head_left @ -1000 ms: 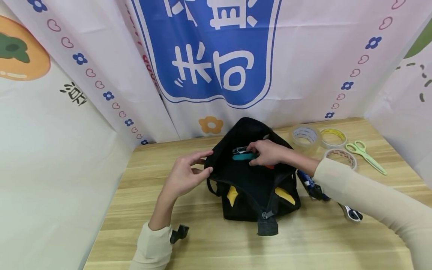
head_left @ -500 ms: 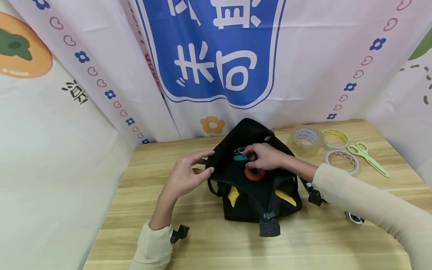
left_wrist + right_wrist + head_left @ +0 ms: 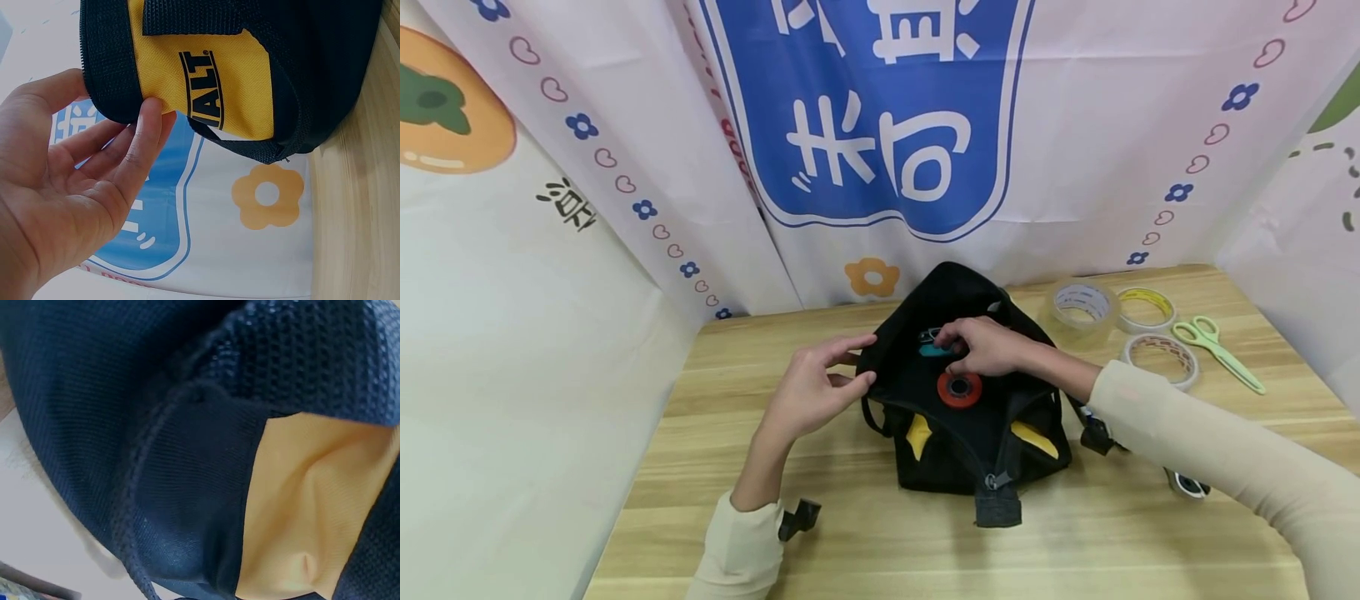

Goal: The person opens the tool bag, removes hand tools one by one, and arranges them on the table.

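Note:
A black bag with yellow panels (image 3: 970, 450) stands with its mouth spread wide on the table. My left hand (image 3: 808, 387) pinches the left edge of its mouth between thumb and fingers; the left wrist view shows this hand (image 3: 94, 169) at the zippered rim. Inside the bag, my right hand (image 3: 992, 346) has its thumb and index finger apart, with nothing visible between them. Its index fingertip is at a teal tool (image 3: 934, 350) with a black-and-silver part above it. Just below the thumb lies a red tape roll (image 3: 947, 396). The right wrist view shows only bag fabric (image 3: 306, 506), no hand.
Right of the bag lie a clear tape roll (image 3: 1107, 304), a yellow-cored roll (image 3: 1165, 304), another roll (image 3: 1189, 367) and green scissors (image 3: 1225, 357). Dark items (image 3: 1097, 435) lie partly under the right sleeve. A printed cloth (image 3: 1075, 167) hangs behind the table.
The red roll, mostly hidden under my right hand, has come into full view, shifted left and toward me. My right hand has moved slightly left. The left hand keeps its grip.

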Motion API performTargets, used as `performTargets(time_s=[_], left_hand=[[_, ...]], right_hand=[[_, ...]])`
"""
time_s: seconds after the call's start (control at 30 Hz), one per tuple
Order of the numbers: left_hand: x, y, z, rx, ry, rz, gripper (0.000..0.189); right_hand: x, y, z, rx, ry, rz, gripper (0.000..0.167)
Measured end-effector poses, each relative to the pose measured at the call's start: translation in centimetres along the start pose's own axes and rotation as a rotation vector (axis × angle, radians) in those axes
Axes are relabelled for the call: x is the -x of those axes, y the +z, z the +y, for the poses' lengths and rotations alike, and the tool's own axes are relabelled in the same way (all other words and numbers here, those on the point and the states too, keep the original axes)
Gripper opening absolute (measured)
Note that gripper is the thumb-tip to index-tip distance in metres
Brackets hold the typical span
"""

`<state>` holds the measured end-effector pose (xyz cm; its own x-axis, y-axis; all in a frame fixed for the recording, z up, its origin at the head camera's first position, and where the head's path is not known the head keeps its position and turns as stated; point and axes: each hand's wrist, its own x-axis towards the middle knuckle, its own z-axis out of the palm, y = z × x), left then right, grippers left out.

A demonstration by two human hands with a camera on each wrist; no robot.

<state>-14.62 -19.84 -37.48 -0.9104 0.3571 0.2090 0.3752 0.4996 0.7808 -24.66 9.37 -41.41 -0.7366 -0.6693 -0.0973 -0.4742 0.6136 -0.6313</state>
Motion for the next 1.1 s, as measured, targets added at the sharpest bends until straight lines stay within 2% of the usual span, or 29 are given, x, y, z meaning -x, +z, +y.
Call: performTargets(time_s=[0.3,0.6,0.83,1.1], left_hand=[[0.1,-0.1,0.1,0.007,-0.008,-0.004,0.048],[0.1,-0.1,0.1,-0.007,-0.008,-0.002,0.048],[0.1,-0.1,0.0,-0.01,-0.011,-0.003,0.048],[0.1,0.0,-0.1,-0.003,-0.013,-0.003,0.048]], right_hand=[[-0.2,0.8,0.6,0.012,0.011,-0.002,0.038],[-0.5,1.9,1.7,0.019,-0.03,-0.005,0.035],[-0.6,2.5,1.9,0.046,0.003,-0.025,0.037],[-0.9,3.2,1.9,0.088,-0.003,-0.018,0.033]])
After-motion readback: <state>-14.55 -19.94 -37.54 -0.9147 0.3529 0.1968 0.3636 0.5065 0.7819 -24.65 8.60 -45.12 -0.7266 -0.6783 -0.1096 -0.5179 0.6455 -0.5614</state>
